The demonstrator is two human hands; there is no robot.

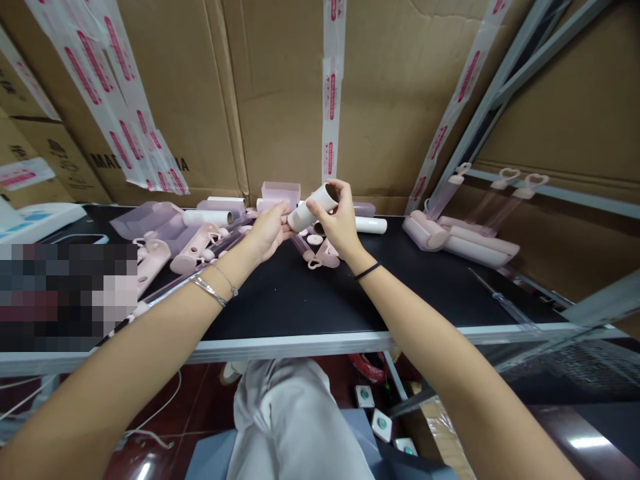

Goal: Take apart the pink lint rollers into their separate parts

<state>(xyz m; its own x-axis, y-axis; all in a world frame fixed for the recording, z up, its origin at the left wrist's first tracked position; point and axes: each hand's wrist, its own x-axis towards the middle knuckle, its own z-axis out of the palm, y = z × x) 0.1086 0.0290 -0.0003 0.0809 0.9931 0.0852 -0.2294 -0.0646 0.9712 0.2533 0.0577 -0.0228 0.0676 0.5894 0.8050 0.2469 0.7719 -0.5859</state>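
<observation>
Both my hands meet over the middle of the black table (300, 300), holding a white paper roll (314, 205) with a hollow brown core end, tilted up to the right. My left hand (269, 230) grips the roll's lower left end with closed fingers. My right hand (339, 220) wraps round its upper right part. Just below the hands lie small pink plastic parts (320, 257) and a round pink cap (315, 239). Another white roll (371, 225) lies right behind my right hand.
Pink handles and lilac covers (165, 233) are piled at the left. Finished pink rollers (460, 240) lie at the right by a metal frame. Cardboard boxes (280, 87) wall the back. A clear tube (500, 300) rests near the right front edge.
</observation>
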